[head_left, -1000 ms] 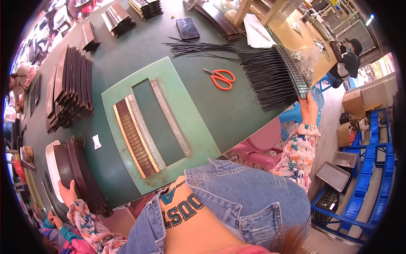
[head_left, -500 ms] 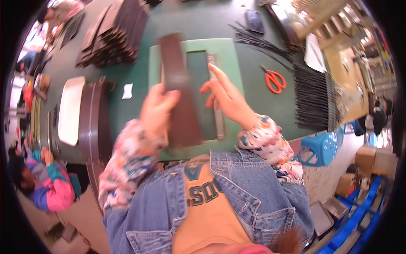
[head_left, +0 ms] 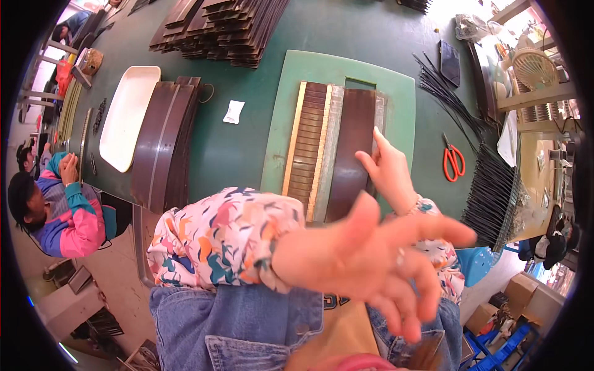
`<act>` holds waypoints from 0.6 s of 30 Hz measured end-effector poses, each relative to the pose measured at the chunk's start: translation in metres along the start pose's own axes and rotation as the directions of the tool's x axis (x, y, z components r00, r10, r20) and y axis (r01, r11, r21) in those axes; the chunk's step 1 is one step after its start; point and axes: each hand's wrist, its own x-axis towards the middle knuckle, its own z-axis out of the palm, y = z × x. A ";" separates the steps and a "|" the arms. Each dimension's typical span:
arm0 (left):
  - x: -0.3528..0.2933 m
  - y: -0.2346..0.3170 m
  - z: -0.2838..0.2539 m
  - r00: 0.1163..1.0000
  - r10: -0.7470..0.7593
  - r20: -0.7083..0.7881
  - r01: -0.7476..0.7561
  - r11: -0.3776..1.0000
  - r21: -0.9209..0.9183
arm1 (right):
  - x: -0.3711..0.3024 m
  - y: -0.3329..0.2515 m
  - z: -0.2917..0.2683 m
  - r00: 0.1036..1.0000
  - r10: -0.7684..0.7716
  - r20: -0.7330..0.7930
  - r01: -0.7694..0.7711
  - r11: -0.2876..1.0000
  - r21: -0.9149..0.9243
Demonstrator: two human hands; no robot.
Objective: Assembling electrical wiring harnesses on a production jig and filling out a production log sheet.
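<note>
A dark brown flat strip (head_left: pixel 351 151) lies lengthwise over the right part of a light green board (head_left: pixel 396 89). At the strip's right edge is my right hand (head_left: pixel 393 175), thumb and forefinger apart, the fingertips at or just beside the edge; its other fingers are partly hidden. My left hand (head_left: pixel 371 263) hangs in the air close to me, empty, with fingers spread. Left of the strip, a slotted brown panel (head_left: pixel 306 139) with pale side edges sits on the board. Grey metal bars (head_left: pixel 334 117) flank the strip.
Brown strips are piled in a stack (head_left: pixel 229 28) at the back. On the left are a white tray (head_left: pixel 130 117) and a brown strip bundle (head_left: pixel 162 148). Red-handled scissors (head_left: pixel 453 162), black cords (head_left: pixel 492 191) and a phone (head_left: pixel 450 63) lie right. Another person (head_left: pixel 68 204) sits left.
The brown strip, held up in my left hand before, now lies on the board. My left hand has let go and come back toward me and rightward. The view has shifted.
</note>
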 end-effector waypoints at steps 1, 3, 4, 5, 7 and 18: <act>0.002 -0.001 0.002 0.991 -0.061 0.115 0.069 0.996 -0.064 | 0.007 0.008 -0.011 0.983 -0.186 -0.009 0.180 0.964 -0.197; 0.014 -0.004 -0.003 0.959 -0.142 0.244 0.177 0.976 -0.124 | 0.029 0.042 -0.050 0.922 -0.369 -0.120 0.273 0.836 -0.475; 0.020 -0.009 -0.008 0.928 -0.089 0.362 0.135 0.985 -0.103 | 0.049 0.066 -0.077 0.888 -0.395 -0.235 0.211 0.805 -0.554; 0.023 -0.010 -0.011 0.878 -0.040 0.477 0.094 0.992 -0.089 | 0.061 0.082 -0.107 0.857 -0.386 -0.342 0.063 0.737 -0.673; 0.023 -0.004 -0.012 0.874 -0.092 0.478 0.131 0.990 -0.049 | 0.095 0.117 -0.154 0.912 -0.189 -0.365 -0.240 0.477 -0.846; 0.032 0.009 -0.022 0.863 -0.204 0.462 0.265 0.962 -0.072 | 0.120 0.144 -0.188 0.990 -0.113 -0.082 0.042 0.805 -0.592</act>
